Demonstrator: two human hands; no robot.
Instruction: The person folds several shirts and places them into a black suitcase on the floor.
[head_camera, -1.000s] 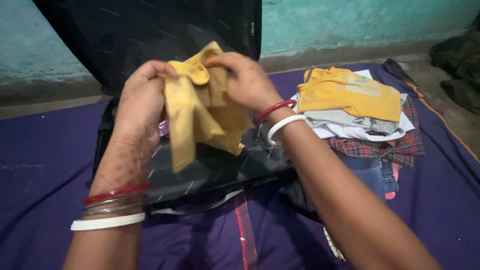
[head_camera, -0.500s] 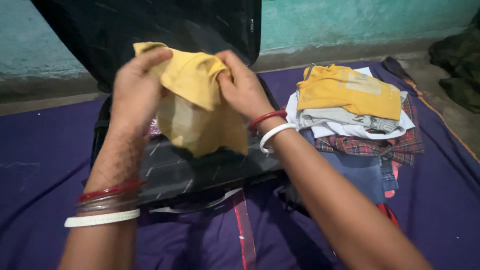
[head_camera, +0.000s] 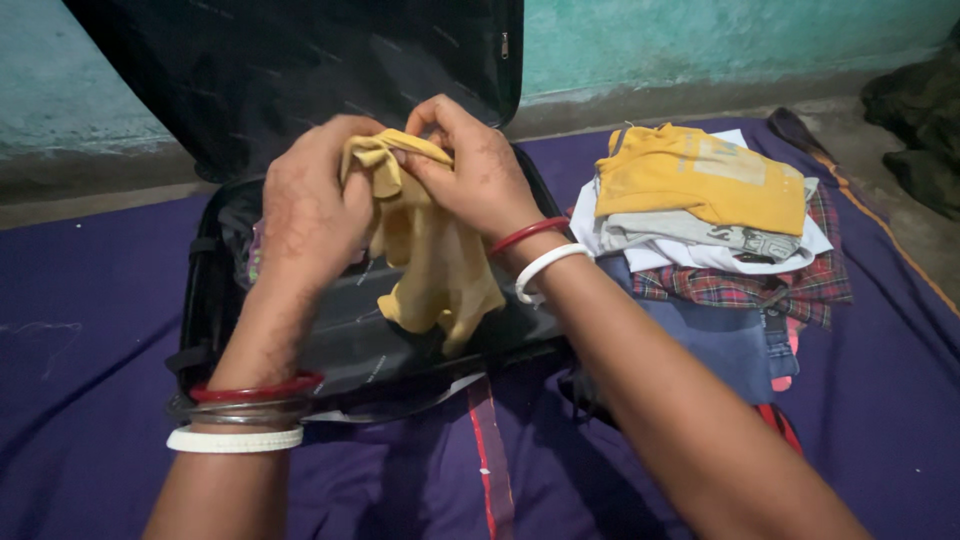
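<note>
A small yellow garment (head_camera: 425, 265) is held up by both hands above an open black suitcase (head_camera: 350, 340). The top edge of the cloth is pinched by the left hand (head_camera: 315, 205), fingers curled shut around the bunched fabric near its upper left corner. The same bunched edge is gripped by the right hand (head_camera: 475, 170), thumb and fingers closed tight on it, the two hands touching at the cloth. The rest of the garment is left hanging loose, its lower end draped down to just over the suitcase's dark inner panel. The raised suitcase lid (head_camera: 300, 70) is seen behind the hands. Red and white bangles (head_camera: 245, 410) are worn on the left wrist, and a red and a white bangle (head_camera: 540, 255) on the right wrist. A stack of folded clothes (head_camera: 710, 215) is placed to the right of the suitcase, topped by a yellow shirt (head_camera: 700, 175), with a plaid piece lower down. Everything is laid on a purple sheet (head_camera: 80, 330). A teal wall (head_camera: 720, 40) is seen at the back.
</note>
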